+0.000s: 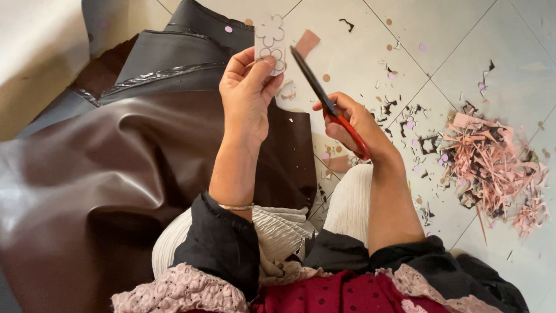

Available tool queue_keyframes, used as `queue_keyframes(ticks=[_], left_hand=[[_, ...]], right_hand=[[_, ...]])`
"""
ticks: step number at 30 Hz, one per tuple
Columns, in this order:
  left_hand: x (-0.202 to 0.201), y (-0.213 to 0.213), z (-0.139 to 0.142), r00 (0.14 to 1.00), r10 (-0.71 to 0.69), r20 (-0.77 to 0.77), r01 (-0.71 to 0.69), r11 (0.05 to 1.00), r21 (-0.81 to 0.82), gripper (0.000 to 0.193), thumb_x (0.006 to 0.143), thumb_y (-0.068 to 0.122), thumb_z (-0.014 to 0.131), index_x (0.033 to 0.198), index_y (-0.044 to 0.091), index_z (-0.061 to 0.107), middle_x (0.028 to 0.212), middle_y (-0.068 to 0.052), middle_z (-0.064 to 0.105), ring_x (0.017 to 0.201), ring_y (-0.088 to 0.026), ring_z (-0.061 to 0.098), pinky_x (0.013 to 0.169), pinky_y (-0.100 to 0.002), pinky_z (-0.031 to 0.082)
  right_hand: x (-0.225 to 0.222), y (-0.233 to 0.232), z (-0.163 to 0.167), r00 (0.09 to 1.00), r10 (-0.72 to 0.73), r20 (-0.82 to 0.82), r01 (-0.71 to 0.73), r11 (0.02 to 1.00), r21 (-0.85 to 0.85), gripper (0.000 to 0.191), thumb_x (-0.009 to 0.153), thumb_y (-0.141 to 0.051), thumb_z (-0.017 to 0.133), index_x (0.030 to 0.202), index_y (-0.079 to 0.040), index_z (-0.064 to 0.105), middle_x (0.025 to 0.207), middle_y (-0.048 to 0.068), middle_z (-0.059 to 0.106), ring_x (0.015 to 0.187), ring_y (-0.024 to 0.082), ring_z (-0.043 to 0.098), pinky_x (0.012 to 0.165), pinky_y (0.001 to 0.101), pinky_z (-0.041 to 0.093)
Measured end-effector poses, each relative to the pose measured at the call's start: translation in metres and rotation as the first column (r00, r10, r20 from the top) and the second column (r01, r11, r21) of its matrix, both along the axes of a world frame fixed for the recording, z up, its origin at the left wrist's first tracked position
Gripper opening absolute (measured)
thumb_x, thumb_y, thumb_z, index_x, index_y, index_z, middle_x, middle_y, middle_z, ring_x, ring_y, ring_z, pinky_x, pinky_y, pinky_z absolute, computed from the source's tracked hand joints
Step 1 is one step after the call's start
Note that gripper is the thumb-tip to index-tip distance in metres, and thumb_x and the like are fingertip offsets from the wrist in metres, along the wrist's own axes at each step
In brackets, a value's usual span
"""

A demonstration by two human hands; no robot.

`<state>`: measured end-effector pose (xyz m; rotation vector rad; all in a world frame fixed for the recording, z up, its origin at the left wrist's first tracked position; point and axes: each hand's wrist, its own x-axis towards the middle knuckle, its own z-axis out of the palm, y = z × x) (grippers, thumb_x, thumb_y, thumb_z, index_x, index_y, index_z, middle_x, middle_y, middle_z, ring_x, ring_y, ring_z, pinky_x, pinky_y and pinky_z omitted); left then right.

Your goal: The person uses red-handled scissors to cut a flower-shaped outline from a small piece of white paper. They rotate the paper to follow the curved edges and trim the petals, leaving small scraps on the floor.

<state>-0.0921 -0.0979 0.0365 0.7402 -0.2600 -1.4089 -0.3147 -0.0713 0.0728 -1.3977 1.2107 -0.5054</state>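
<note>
My left hand (248, 93) holds up a small white strip (270, 40) marked with flower outlines, pinched between thumb and fingers. My right hand (353, 123) grips red-handled scissors (324, 98) whose dark blades point up and left toward the strip's right edge; the blades look nearly closed. Both hands hover above my lap and the tiled floor (463, 35).
A large sheet of dark brown faux leather (104, 168) drapes over my left side, with a black sheet (168, 52) beyond it. A heap of pink and dark offcuts (492, 168) lies on the tiles to the right, with small scraps (399, 110) and round dots scattered about.
</note>
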Motion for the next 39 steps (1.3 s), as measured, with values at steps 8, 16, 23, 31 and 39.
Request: queue_keyframes(ticks=[8,16,23,31,39], left_hand=[[-0.001,0.002,-0.002,0.998,0.007,-0.062,-0.01,0.999,-0.041,0.031,0.09,-0.002,0.074,0.117,0.0,0.059,0.099,-0.008,0.072,0.085,-0.013,0.068,0.076,-0.029,0.056],[-0.002,0.008,0.005,0.99,0.055,0.127,-0.028,0.979,-0.203,0.053,0.09,-0.007,0.067,0.138,0.005,0.049,0.101,-0.007,0.073,0.086,-0.009,0.066,0.074,-0.025,0.053],[-0.01,0.012,0.005,0.993,-0.002,0.115,0.028,0.974,-0.225,0.05,0.094,-0.009,0.066,0.141,0.002,0.055,0.099,-0.008,0.072,0.087,-0.011,0.066,0.075,-0.026,0.053],[-0.023,0.023,0.004,0.949,-0.179,0.259,0.236,0.949,-0.208,0.046,0.092,-0.011,0.066,0.136,0.001,0.061,0.101,-0.006,0.07,0.09,-0.009,0.065,0.08,-0.023,0.054],[-0.035,0.027,0.0,0.884,-0.381,0.271,0.425,0.897,-0.123,0.042,0.09,-0.011,0.061,0.131,0.0,0.068,0.107,-0.006,0.071,0.093,-0.009,0.066,0.082,-0.024,0.055]], right_hand=[[0.006,-0.001,-0.005,0.997,-0.026,0.078,0.026,1.0,-0.003,0.058,0.084,-0.033,0.078,0.13,-0.006,0.055,0.083,0.0,0.058,0.065,0.008,0.054,0.058,0.0238,0.045],[0.012,-0.002,-0.026,0.99,-0.019,0.136,0.047,0.978,-0.204,0.06,0.086,-0.012,0.084,0.133,-0.005,0.047,0.106,0.006,0.072,0.099,0.014,0.063,0.091,0.0294,0.053],[0.013,-0.003,-0.04,0.979,-0.093,0.18,0.127,0.973,-0.19,0.05,0.095,-0.015,0.079,0.135,-0.005,0.051,0.098,0.007,0.067,0.11,0.021,0.071,0.095,0.0347,0.055],[0.015,0.004,-0.031,0.857,-0.211,0.47,0.365,0.893,-0.264,0.047,0.1,-0.008,0.072,0.14,-0.005,0.046,0.107,0.009,0.072,0.114,0.019,0.072,0.107,0.0328,0.056],[0.015,0.005,-0.031,0.789,-0.323,0.522,0.473,0.862,-0.183,0.054,0.093,0.009,0.076,0.14,-0.001,0.051,0.109,0.003,0.062,0.101,0.013,0.062,0.093,0.0293,0.052]])
